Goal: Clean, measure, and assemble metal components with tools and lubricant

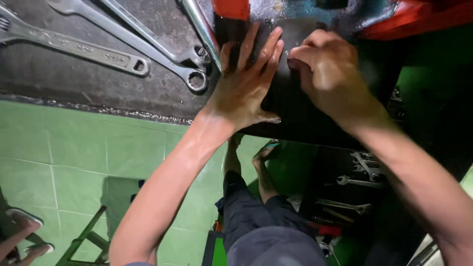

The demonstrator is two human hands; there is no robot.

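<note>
Left hand (244, 86) flat, fingers spread, pressing the black rubber piece (290, 106) onto the dark mat (98, 79). Right hand (322, 66) curled, fingertips pinching its top edge. Wrenches (148, 47) lying untouched beside; fitting apparently midway.

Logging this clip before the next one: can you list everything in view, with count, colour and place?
black part: one, dark and glossy, on the work surface's edge under both hands
adjustable wrench: one, silver, upper left on the surface
combination wrenches: at least two, silver, beside it, ring ends toward the left hand
work surface: one, dark grey, stained, across the top
red and blue part: one, top edge
floor tiles: green, below
loose wrenches: several, silver, on the floor at right
folding frame: one, dark, lower left
another person's feet: in sandals, far lower left
left hand: flat on the black part
right hand: fingers curled on it
</note>
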